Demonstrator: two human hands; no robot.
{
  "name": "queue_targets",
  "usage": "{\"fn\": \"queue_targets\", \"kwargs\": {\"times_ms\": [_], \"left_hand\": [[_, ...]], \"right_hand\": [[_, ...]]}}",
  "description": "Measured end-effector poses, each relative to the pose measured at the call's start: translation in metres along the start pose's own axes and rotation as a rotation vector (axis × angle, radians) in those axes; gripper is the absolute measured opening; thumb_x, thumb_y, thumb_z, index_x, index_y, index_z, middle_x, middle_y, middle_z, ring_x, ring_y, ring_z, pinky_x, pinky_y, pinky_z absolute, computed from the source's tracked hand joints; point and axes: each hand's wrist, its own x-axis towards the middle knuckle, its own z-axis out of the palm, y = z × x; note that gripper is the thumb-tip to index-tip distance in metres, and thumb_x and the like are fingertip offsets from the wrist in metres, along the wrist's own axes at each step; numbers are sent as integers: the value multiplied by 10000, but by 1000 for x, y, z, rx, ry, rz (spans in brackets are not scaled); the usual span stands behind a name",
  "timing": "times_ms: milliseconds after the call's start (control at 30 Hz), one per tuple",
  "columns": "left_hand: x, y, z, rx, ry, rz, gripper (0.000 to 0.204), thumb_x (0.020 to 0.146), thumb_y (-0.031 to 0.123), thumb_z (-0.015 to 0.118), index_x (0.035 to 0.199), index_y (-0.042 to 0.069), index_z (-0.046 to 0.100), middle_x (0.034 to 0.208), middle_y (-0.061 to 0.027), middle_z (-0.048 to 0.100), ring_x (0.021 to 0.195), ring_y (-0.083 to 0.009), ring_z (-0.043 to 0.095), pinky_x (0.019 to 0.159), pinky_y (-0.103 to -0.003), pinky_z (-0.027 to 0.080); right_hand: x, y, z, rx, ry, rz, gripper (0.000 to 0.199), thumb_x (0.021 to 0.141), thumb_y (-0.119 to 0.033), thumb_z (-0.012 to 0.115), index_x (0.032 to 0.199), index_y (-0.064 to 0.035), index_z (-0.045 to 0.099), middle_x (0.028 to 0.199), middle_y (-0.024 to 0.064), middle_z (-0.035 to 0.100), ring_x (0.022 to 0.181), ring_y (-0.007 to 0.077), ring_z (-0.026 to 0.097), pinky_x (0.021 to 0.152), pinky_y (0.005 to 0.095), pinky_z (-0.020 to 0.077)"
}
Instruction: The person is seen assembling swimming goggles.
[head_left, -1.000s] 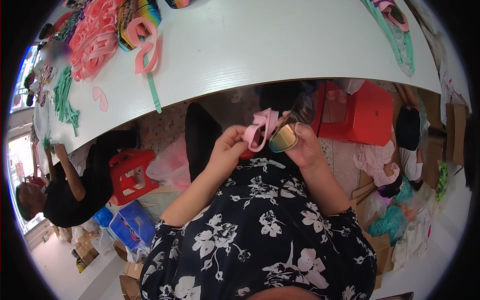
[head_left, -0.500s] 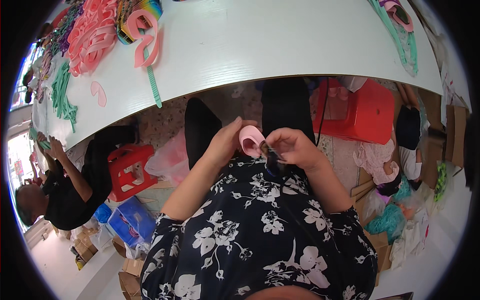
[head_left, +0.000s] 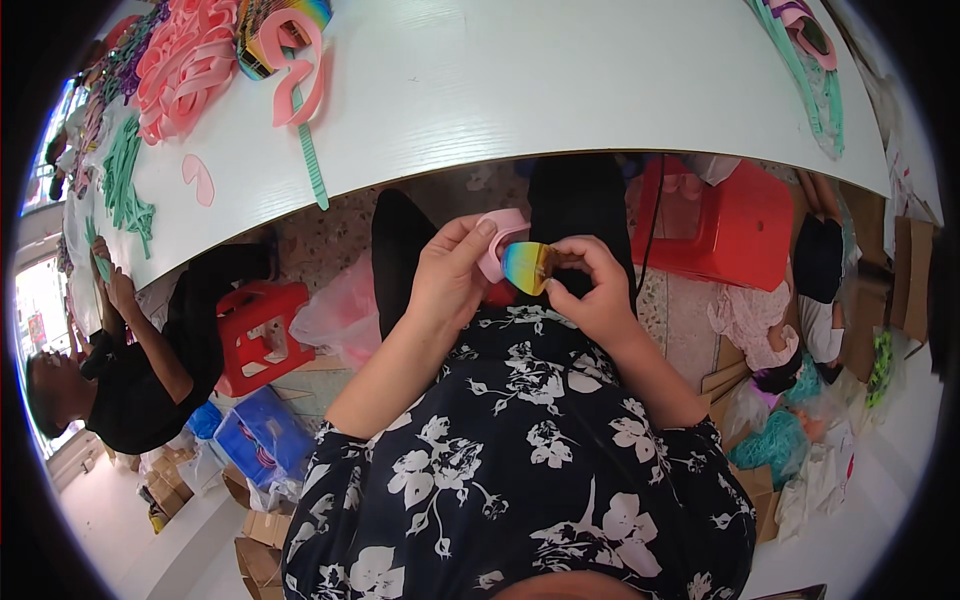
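Observation:
Above my lap, my left hand [head_left: 447, 278] pinches a soft pink goggle frame [head_left: 491, 263] with the thumb lying over its band. My right hand [head_left: 600, 292] grips a curved mirrored goggle lens [head_left: 524, 269], tinted yellow, green and blue, by its right end. The lens's left end meets the pink frame; whether it sits in the frame's groove cannot be made out. Both hands are closed and close together, in front of the table edge.
On the white table [head_left: 430, 100] lie a heap of pink frames [head_left: 185, 75], green straps [head_left: 125, 190] and a loose pink piece [head_left: 198, 180]. Red stools [head_left: 262, 335] and a red plastic stool [head_left: 740, 225] flank my legs. A co-worker [head_left: 140, 390] sits at the left.
The lens has turned, so its bright coloured face now shows. The pink frame has risen slightly and tilted in my left hand, whose thumb now lies over it.

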Motion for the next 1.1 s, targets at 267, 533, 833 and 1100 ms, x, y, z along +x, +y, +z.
{"fn": "queue_targets", "kwargs": {"times_ms": [267, 533, 833, 1100], "left_hand": [[-2, -2, 3, -1, 0, 42, 171, 984, 126, 620, 1057, -28, 601, 1048, -144, 674, 949, -202, 681, 858, -350, 577], [-1, -1, 0, 34, -5, 20, 159, 990, 158, 617, 1051, 12, 599, 1039, -120, 674, 949, -187, 681, 870, -359, 581], [-3, -2, 12, 25, 44, 69, 172, 982, 132, 624, 1045, -17, 567, 1057, -161, 669, 961, -211, 684, 877, -362, 580], [-6, -2, 10, 149, -16, 125, 218, 997, 135, 596, 1145, -11, 527, 1077, -144, 656, 971, -187, 669, 857, -316, 566]], "right_hand": [[0, -2, 4, -127, 47, -23, 396, 723, 41, 734, 1097, 30, 603, 1089, 125, 598, 967, 198, 673, 886, 309, 565], [1, -1, 8, -123, 130, -28, 376, 698, -19, 765, 1048, -3, 630, 1007, 121, 632, 877, 218, 676, 798, 311, 572], [1, -7, 9, -228, 169, -132, 385, 692, -15, 766, 1054, -3, 635, 1026, 131, 635, 867, 224, 659, 771, 307, 558], [0, -2, 9, -221, 120, -150, 408, 695, 10, 766, 1079, 5, 631, 1039, 132, 623, 877, 213, 648, 785, 297, 551]]}}
